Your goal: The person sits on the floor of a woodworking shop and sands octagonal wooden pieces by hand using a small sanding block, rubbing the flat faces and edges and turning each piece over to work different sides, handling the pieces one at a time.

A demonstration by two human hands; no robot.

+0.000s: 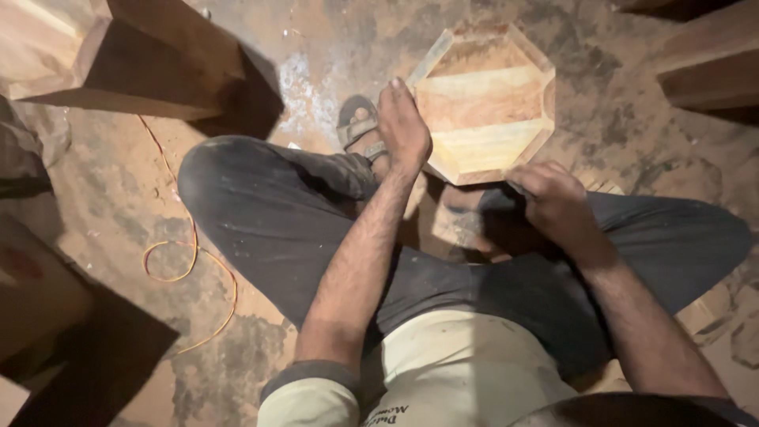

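- Wooden octagonal tray-like piece (486,103), pale with reddish bands and a raised rim, sits tilted on the dusty floor just ahead of the person's crossed legs.
- Left hand (403,126) lies on the piece's left rim, fingers together and curled over the edge; a thin flat strip runs up from under the fingertips along that rim, can't tell if it's gripped.
- Right hand (553,198) at the near-right corner of the piece, fingers bunched and curled down; what they pinch is hidden.
- Sandalled foot (357,122) just left of the left hand, touching the piece's near-left side.
- Dark grey trousers (292,213), dusty.
- Orange cable (190,261) looped on the floor, well left.
- Large timber blocks (134,55) top left and top right.
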